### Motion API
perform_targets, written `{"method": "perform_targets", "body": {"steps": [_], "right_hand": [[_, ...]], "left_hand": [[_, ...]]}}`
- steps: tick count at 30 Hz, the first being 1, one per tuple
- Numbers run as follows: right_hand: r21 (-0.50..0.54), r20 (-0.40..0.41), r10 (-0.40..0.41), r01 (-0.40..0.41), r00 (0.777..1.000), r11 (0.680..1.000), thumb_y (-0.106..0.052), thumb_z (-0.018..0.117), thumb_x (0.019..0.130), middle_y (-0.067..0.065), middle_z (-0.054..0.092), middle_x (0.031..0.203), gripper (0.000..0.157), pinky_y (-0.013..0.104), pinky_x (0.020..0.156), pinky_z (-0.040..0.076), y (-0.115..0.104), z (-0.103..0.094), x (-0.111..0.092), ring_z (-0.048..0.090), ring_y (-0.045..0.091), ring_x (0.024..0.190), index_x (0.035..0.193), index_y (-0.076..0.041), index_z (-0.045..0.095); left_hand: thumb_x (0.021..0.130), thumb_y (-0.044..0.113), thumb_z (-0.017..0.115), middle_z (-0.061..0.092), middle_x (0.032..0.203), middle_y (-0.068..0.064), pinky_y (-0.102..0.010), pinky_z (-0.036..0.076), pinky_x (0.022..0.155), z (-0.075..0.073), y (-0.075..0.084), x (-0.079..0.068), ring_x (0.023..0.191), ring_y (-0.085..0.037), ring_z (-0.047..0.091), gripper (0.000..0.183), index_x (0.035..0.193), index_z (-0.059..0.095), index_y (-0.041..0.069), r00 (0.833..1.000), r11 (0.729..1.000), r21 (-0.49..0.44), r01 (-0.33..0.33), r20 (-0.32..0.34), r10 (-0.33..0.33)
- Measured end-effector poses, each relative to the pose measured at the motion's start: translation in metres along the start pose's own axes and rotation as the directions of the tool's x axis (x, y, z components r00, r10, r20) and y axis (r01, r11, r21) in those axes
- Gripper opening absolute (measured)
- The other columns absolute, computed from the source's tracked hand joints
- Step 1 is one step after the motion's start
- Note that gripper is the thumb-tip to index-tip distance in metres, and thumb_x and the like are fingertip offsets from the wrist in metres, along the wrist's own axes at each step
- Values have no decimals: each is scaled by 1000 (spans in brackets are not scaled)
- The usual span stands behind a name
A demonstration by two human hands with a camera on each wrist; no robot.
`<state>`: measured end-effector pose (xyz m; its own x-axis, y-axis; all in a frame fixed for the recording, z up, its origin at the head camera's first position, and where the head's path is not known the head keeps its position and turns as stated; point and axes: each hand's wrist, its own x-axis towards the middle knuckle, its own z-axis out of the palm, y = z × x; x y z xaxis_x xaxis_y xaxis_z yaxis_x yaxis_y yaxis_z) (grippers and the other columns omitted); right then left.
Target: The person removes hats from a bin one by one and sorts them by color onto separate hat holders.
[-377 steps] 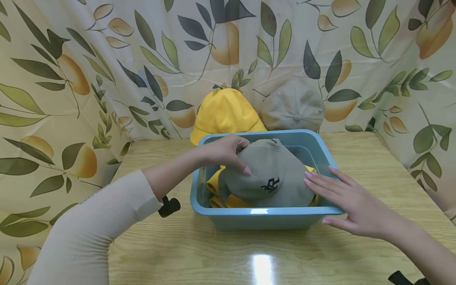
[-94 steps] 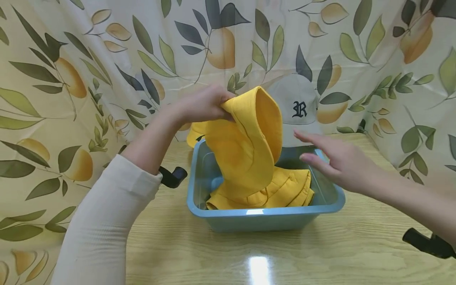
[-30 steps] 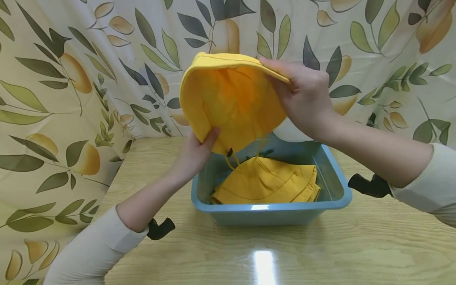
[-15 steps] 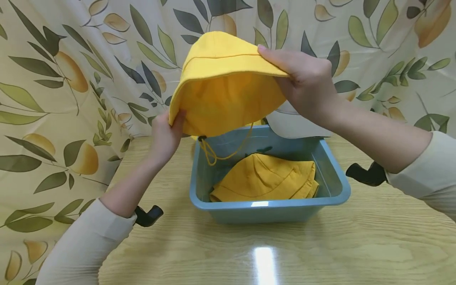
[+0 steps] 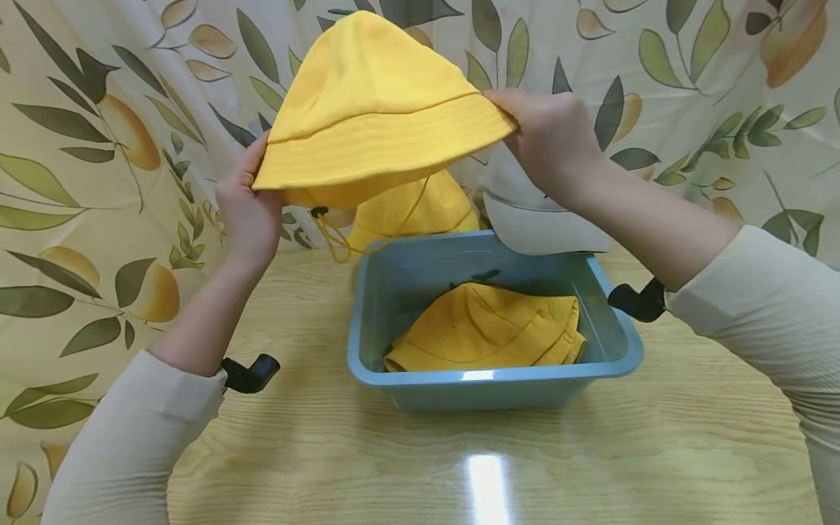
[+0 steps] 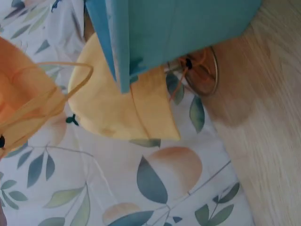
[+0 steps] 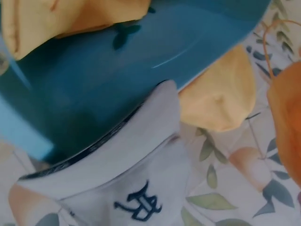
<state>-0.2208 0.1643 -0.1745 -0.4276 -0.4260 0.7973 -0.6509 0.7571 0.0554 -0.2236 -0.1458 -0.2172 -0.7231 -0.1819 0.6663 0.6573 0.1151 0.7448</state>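
Observation:
My left hand [image 5: 249, 208] and right hand [image 5: 547, 138] hold a yellow bucket hat [image 5: 374, 109] up by opposite sides of its brim, crown upward. A thin yellow chin cord with a black toggle [image 5: 319, 212] dangles beneath it. Below, a blue plastic tub [image 5: 488, 375] stands on the table with another yellow hat [image 5: 488, 328] lying folded inside. Behind the tub sits a further yellow hat [image 5: 420, 208], partly covered by the raised one. Right of that is a light grey cap [image 5: 545, 222], its brim over the tub's back rim and its lettering showing in the right wrist view.
A wood-grain table [image 5: 420, 467] carries the tub. Patterned curtain cloth [image 5: 722, 124] hangs close behind and along both sides. Black camera mounts [image 5: 249, 373] sit at both wrists.
Over the last second both hands have lifted the bucket hat up and left, turning its crown upward so the outside now faces me. Earlier a darker grey cap lay in the tub.

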Motion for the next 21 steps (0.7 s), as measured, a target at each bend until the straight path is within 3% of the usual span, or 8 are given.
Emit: {"method": "perform_targets", "body": {"steps": [2,4,8,11,14,19,21], "right_hand": [[55,38,85,-87,996,995,-7,57,94,19,70,101,21,44,77,55,0,3,3,69,34,87,108,6,66],[98,72,128,-134,989,986,-6,57,94,18,69,104,21,42,81,54,-2,6,6,68,33,91,110,5,65],[138,85,130,-141,988,980,-8,53,96,17,68,110,25,39,85,53,-7,12,14,66,30,98,116,3,63],[134,50,120,-126,991,983,-7,51,97,18,68,106,23,40,80,53,-8,19,21,67,32,91,114,5,61],[132,14,115,-116,993,984,-4,49,96,20,67,102,21,39,74,52,-8,27,27,65,32,83,110,8,59],[130,-2,123,-121,992,984,-2,46,97,20,66,101,19,39,73,52,-3,42,31,64,31,82,109,8,56],[133,3,128,-127,992,983,-3,46,97,21,65,100,17,40,74,52,0,50,31,64,32,83,107,8,54]], "left_hand": [[92,-1,57,67,114,-12,-19,52,75,-2,-1,4,86,-7,63,29,120,65,3,996,985,152,-77,-22,81],[93,2,57,66,115,-12,-20,51,81,-4,-1,8,90,-6,63,28,120,65,2,990,970,201,-137,-16,143],[95,0,52,61,125,-13,-23,44,97,-9,-3,19,111,-8,58,33,127,58,-1,970,926,290,-240,41,239],[95,-5,48,57,131,-13,-25,38,104,-14,-5,27,124,-12,51,37,132,52,-3,948,879,355,-317,115,295],[94,-8,46,56,132,-12,-25,37,105,-18,-9,35,125,-12,50,39,133,51,-2,943,868,368,-333,127,308],[93,-7,50,62,124,-11,-24,42,101,-20,-19,45,117,-9,56,36,126,59,6,959,901,337,-273,18,284],[93,-4,52,64,120,-11,-24,44,98,-18,-27,48,114,-11,59,33,123,62,6,952,889,356,-288,5,306]]}}
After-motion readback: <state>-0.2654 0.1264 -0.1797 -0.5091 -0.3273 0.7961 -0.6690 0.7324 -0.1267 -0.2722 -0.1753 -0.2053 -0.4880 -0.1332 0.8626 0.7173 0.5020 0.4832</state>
